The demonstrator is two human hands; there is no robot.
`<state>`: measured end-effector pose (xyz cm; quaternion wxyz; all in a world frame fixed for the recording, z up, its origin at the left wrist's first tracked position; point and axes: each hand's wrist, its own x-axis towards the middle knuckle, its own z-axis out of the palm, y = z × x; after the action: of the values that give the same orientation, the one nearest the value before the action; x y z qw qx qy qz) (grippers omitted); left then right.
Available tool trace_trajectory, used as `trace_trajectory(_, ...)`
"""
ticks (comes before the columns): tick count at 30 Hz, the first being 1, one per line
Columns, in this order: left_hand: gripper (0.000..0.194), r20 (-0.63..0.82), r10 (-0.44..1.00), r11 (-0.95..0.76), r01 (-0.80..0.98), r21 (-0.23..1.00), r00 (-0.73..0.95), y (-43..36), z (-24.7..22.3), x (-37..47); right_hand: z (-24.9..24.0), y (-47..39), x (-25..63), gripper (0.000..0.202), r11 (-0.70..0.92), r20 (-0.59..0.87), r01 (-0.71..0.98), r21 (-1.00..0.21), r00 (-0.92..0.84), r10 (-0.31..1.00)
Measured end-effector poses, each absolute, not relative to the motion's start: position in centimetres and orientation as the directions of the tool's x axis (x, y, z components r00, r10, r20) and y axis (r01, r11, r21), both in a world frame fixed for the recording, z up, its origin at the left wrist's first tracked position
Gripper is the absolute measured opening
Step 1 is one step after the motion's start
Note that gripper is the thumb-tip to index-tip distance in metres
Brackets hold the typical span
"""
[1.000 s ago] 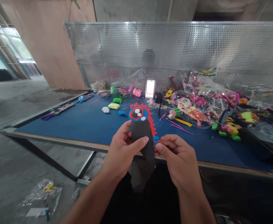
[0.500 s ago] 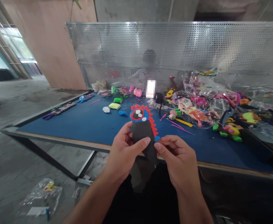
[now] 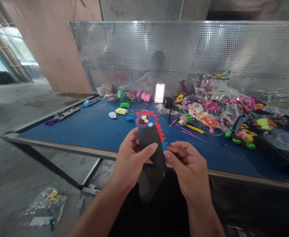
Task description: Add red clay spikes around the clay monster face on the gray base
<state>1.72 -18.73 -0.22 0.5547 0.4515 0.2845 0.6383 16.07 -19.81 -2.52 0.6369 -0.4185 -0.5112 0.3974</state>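
My left hand (image 3: 134,158) is closed around a black clay figure (image 3: 148,136), its thumb lying across the front. The figure has a big eye (image 3: 144,120) ringed in red and blue, and red spikes (image 3: 160,131) run along its top and right edge. At the lower right edge, just under the spikes, my right hand (image 3: 183,161) pinches a small blue clay piece (image 3: 164,144) against the figure. Its fingertips hide part of that piece. Behind the figure's head lies a blue clay lump (image 3: 130,118) on the table.
On the blue table (image 3: 92,131) lie a white lump (image 3: 112,115), a yellow clay packet (image 3: 121,111) and pink modelling tools (image 3: 191,135). Bagged colourful figures (image 3: 208,115) pile up at right, beside a black tray (image 3: 277,158). A perforated metal panel (image 3: 114,46) stands behind.
The figure has tilted and shifted slightly left, and more of the blue piece shows at its edge. Both hands keep their grip.
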Motion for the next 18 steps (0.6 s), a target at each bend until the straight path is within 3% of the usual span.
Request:
trace_trajectory(10,0.037,0.316,0.949,-0.298,-0.297,0.907,0.013,-18.78,-0.43,1.48,-2.28,-20.09,16.17,0.024,0.342,0.331,-0.044,-0.939,0.16,0.93)
trace_trajectory(18,0.047,0.28,0.957,-0.29,-0.267,0.919,-0.075,-18.84,-0.7,1.72,-2.23,-20.09,15.83,0.025,0.363,0.357,-0.007,-0.932,0.155,0.921)
